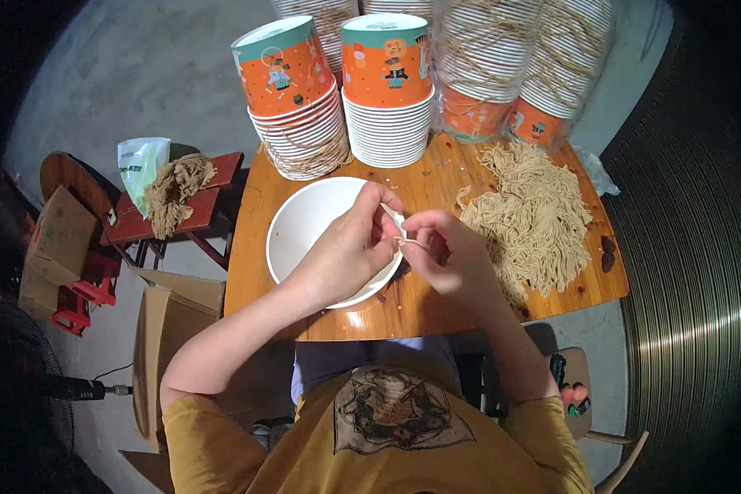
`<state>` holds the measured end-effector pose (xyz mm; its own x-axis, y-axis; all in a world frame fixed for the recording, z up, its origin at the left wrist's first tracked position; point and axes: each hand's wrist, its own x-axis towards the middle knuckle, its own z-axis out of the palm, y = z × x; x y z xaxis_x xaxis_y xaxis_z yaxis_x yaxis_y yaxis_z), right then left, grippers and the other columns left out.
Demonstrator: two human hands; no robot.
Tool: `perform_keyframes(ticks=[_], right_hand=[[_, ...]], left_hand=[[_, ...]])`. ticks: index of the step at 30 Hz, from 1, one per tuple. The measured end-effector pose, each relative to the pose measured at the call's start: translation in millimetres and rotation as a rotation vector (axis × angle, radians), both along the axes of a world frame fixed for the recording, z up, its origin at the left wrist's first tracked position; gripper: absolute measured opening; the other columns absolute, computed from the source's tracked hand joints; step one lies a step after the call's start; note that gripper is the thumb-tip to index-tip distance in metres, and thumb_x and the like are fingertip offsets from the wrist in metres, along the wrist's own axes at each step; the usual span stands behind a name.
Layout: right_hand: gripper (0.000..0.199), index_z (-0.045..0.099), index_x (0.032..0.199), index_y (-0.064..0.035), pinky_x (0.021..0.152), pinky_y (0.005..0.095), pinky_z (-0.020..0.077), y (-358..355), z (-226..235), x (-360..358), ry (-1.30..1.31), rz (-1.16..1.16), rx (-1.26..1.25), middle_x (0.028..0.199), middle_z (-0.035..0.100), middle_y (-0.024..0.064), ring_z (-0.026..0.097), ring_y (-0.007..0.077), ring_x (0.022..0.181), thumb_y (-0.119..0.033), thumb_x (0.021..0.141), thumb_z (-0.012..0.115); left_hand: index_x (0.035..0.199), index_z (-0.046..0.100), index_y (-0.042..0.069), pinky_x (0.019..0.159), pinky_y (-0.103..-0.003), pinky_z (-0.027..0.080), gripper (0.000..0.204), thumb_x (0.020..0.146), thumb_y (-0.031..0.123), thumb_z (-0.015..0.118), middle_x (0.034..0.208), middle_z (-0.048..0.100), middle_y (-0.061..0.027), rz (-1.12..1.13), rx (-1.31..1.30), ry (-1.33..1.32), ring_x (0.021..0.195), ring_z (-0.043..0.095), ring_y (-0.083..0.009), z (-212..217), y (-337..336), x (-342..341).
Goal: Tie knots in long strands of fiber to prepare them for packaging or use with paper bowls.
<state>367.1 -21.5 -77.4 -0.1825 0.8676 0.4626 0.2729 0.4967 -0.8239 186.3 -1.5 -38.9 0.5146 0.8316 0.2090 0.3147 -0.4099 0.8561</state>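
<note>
A white paper bucket (305,222) lies tilted on the wooden table (420,309), its mouth toward me. My left hand (350,247) grips its rim on the right side. My right hand (449,251) pinches a short beige string (410,242) right beside that rim, fingertips of both hands almost touching. A big heap of the same beige strings (531,218) lies on the table just right of my right hand.
Stacks of orange printed buckets (387,90) line the table's far edge, some wrapped in plastic (510,66). A red stool (189,206) at left carries a string bundle and a green-white bag (138,165). Cardboard boxes (165,329) stand on the floor at left.
</note>
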Motion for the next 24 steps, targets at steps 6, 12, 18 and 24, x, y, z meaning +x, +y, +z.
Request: perform_keyframes(ticks=[6, 12, 18, 24], right_hand=[[0.017, 0.056, 0.093, -0.0026, 0.054, 0.0257, 0.0437, -7, 5, -2, 0.024, -0.028, -0.068, 0.07, 0.055, 0.0028, 0.052, 0.0096, 0.059, -0.008, 0.081, 0.067], [0.013, 0.055, 0.088, -0.003, 0.056, 0.0264, 0.0441, -3, -2, -1, -0.007, -0.058, -0.074, 0.071, 0.055, 0.0039, 0.053, 0.0104, 0.059, -0.007, 0.081, 0.066], [0.015, 0.053, 0.088, -0.0033, 0.055, 0.0267, 0.0441, -5, 0, -6, 0.012, -0.04, -0.066, 0.071, 0.055, 0.0043, 0.053, 0.0111, 0.06, -0.006, 0.08, 0.066], [0.013, 0.055, 0.089, -0.0031, 0.056, 0.0264, 0.0448, -7, -2, -11, 0.006, -0.093, -0.033, 0.07, 0.055, 0.0041, 0.054, 0.0109, 0.06, -0.006, 0.081, 0.065]], left_hand=[[0.111, 0.04, 0.003, 0.068, -0.035, 0.048, 0.032, 0.084, 0.0, 0.058, 0.08, 0.054, -0.01, -0.004, 0.134, 0.02, 0.076, 0.059, -0.0235, 2, -2, 4], [0.111, 0.042, 0.004, 0.067, -0.036, 0.049, 0.03, 0.084, -0.001, 0.056, 0.083, 0.053, -0.0108, -0.032, 0.275, 0.062, 0.078, 0.059, -0.0258, 1, -2, 3], [0.113, 0.042, 0.004, 0.069, -0.037, 0.05, 0.033, 0.084, -0.002, 0.055, 0.087, 0.052, -0.0113, -0.081, 0.272, 0.057, 0.082, 0.059, -0.0266, 3, -2, 1], [0.117, 0.041, 0.004, 0.071, -0.037, 0.051, 0.038, 0.083, -0.004, 0.055, 0.091, 0.051, -0.0128, -0.066, 0.276, 0.055, 0.084, 0.06, -0.0263, 1, 0, -2]])
